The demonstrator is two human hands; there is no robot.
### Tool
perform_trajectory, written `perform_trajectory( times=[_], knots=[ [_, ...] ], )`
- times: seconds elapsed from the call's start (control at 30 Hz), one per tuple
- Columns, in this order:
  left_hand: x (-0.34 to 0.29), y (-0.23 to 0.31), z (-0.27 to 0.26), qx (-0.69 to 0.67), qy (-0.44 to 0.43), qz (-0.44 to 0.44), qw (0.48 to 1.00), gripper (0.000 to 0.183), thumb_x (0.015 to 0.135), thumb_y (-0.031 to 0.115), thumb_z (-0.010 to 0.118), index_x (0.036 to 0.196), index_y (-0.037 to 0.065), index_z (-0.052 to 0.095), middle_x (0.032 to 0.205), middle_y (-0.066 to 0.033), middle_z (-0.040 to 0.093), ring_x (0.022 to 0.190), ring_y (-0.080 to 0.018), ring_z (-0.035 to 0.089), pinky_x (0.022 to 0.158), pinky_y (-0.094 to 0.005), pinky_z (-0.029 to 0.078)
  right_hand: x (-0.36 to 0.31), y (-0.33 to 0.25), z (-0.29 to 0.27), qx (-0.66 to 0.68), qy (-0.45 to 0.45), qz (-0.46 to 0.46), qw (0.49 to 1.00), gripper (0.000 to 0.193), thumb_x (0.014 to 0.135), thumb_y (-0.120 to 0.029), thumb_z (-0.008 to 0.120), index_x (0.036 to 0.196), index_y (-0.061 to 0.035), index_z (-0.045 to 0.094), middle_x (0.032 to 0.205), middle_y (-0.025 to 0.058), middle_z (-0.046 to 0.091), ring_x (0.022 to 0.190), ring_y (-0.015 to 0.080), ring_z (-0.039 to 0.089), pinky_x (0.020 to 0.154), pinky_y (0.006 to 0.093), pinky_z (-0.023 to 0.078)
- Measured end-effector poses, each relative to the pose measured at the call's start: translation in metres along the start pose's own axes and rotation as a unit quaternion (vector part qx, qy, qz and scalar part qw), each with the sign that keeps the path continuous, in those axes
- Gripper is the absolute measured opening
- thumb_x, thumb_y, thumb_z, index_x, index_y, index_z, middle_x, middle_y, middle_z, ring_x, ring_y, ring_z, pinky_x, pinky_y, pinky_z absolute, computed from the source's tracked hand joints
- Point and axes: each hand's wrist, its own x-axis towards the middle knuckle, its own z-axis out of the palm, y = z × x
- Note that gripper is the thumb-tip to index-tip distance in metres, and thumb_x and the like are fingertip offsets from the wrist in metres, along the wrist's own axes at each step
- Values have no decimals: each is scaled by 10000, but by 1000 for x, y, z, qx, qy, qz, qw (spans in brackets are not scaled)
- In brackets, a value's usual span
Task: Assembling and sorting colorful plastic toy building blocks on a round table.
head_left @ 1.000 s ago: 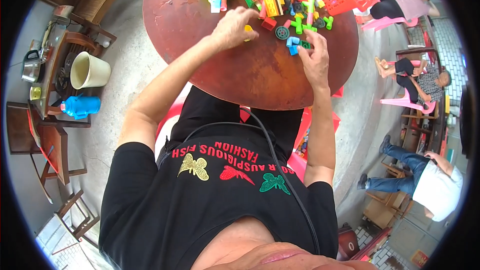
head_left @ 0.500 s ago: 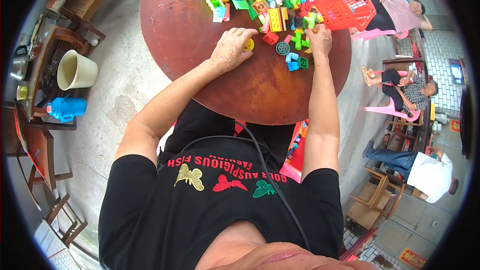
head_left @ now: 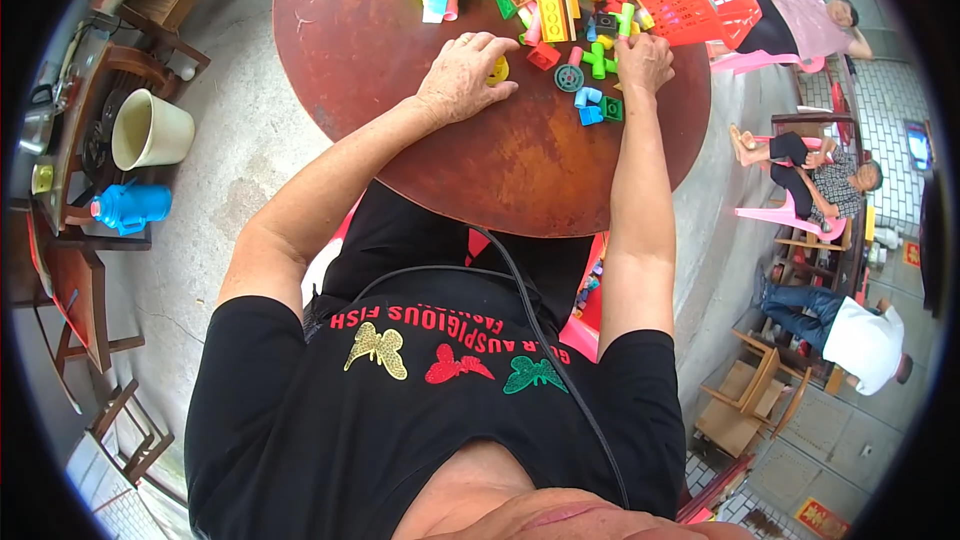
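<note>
My left hand (head_left: 466, 77) rests over the brown round table (head_left: 500, 170), its thumb and fingers curved round a yellow round toy piece (head_left: 498, 70) that is partly covered. At the right edge of a heap of toy bricks, my right hand (head_left: 645, 62) has its fingers curled down; what they hold, if anything, is hidden. Beside it lie a green tube connector (head_left: 599, 61), a grey-green toy wheel (head_left: 568, 78), a red brick (head_left: 543, 56), blue pieces (head_left: 590, 114) and a dark green brick (head_left: 610, 108). Farther up stands a yellow brick (head_left: 553, 18).
A red plastic basket (head_left: 705, 5) lies tipped at the table's far right. Another red container (head_left: 590, 300) with bricks is below the near edge. A cream bucket (head_left: 152, 135) and blue flask (head_left: 132, 207) stand left. Several people and pink chairs (head_left: 785, 212) are at right.
My right hand has shifted slightly right, its fingers now more curled and turned down. The left hand stays with the yellow piece. The whole view has shifted a little.
</note>
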Motion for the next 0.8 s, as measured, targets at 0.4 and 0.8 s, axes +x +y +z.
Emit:
perform_trajectory(
  times=[0.4, 0.8],
  knots=[
    [13, 20, -26, -408, 41, -113, 905, 424, 864, 332, 661, 1198, 83, 581, 1120, -94, 614, 995, -183, 600, 837, -334, 498, -88, -39, -125, 481, -143, -61, 863, 141, 792, -109, 655, 900, -30, 609, 718, 86, 638, 682, 182, 633, 602, 307, 469],
    [-9, 48, -28, 60, -314, 72, 945, 209, 790, 184, 673, 937, 49, 611, 831, -118, 657, 835, -303, 646, 726, -402, 502, -163, -74, -113, 322, -312, -175, 877, 281, 904, -251, 560, 902, 27, 594, 844, 210, 624, 835, 400, 594, 738, 472, 459]
  ],
)
